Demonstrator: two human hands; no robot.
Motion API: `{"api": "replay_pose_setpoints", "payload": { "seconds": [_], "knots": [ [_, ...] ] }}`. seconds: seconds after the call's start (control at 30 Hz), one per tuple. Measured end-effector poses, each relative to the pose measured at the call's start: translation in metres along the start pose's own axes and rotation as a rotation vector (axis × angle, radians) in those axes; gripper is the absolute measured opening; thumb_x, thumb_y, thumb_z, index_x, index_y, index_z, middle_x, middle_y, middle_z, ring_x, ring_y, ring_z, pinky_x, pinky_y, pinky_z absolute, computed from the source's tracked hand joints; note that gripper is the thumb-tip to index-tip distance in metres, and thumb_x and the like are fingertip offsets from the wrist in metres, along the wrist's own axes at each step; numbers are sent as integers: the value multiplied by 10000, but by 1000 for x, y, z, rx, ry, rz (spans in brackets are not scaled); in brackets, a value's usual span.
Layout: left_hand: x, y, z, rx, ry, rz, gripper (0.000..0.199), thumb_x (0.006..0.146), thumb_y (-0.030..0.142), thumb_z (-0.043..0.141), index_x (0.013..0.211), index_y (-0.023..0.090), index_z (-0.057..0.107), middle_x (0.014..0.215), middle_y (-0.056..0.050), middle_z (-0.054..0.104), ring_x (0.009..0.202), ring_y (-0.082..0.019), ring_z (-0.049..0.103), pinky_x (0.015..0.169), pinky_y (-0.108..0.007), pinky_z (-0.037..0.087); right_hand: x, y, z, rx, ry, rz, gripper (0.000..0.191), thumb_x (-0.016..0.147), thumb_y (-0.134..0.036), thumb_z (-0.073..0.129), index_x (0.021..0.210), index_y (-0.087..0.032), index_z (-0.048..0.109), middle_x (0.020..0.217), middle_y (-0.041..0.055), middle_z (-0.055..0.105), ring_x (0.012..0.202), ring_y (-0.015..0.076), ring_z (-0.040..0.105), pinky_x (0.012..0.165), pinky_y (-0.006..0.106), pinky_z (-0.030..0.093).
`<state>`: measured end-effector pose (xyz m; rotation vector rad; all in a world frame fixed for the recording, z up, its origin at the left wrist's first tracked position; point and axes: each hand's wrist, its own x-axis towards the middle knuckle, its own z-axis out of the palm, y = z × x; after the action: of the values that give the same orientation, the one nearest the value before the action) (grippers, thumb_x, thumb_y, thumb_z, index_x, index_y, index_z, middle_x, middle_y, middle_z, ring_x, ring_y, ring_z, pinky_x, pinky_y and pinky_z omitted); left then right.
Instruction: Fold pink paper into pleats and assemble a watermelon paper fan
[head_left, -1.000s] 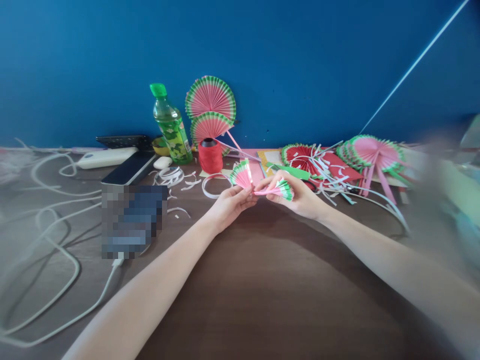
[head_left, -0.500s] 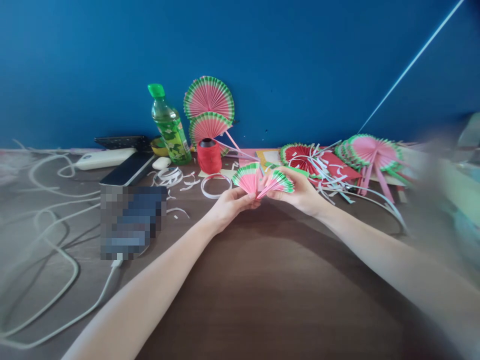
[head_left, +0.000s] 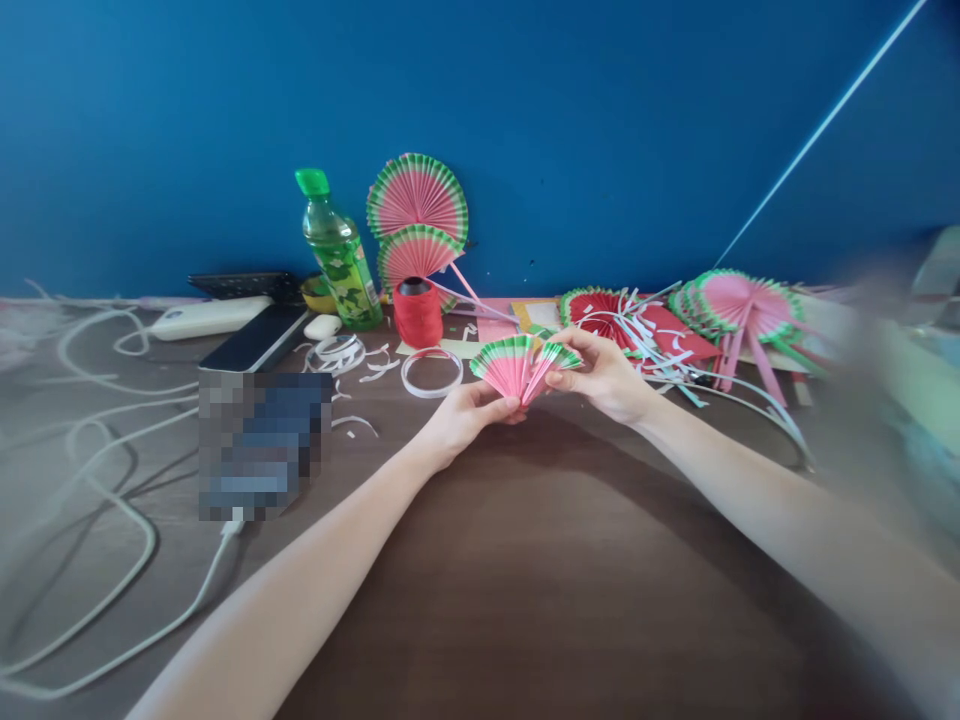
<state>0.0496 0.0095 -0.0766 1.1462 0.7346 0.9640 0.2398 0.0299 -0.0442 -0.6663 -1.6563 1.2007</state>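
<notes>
Between my hands, above the table, is a pleated paper fan (head_left: 504, 368), pink at its base with a white and green outer edge. It is partly spread, its folds meeting in a point at the bottom. My left hand (head_left: 474, 412) pinches that lower point, thumb in front and the other fingers behind. My right hand (head_left: 600, 378) is closed on the fan's right section, thumb on the near side. Behind the fan lie paper strips and a green piece, partly hidden by the fan and my right hand.
A red thread spool (head_left: 418, 315) and a green drink bottle (head_left: 341, 260) stand behind on the left. Finished fans (head_left: 739, 300) lie at the right beside white paper scraps (head_left: 660, 340). A white tape ring (head_left: 432, 372), a blurred-out phone (head_left: 262, 445) and cables lie left.
The fan's left and right sections have come closer together at the middle. My right hand has shifted slightly and its thumb now presses the front of the right section.
</notes>
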Motion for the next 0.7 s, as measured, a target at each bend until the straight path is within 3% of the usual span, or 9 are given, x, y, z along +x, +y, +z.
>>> {"api": "replay_pose_setpoints", "payload": {
  "seconds": [0.33, 0.7],
  "knots": [
    [0, -2, -1, 111, -9, 63, 344, 645, 355, 732, 892, 120, 682, 830, -75, 706, 761, -168, 641, 794, -318, 473, -1, 7, 1, 135, 17, 28, 215, 646, -263, 754, 781, -197, 600, 706, -50, 561, 604, 63, 541, 594, 210, 498],
    [0, -2, 1, 226, -5, 110, 391, 653, 367, 714, 944, 112, 661, 917, -83, 707, 815, -183, 646, 834, -335, 475, -1, 5, 2, 53, 51, 34, 233, 630, -283, 760, 754, -189, 587, 695, -48, 529, 630, 75, 508, 610, 222, 462]
  ]
}}
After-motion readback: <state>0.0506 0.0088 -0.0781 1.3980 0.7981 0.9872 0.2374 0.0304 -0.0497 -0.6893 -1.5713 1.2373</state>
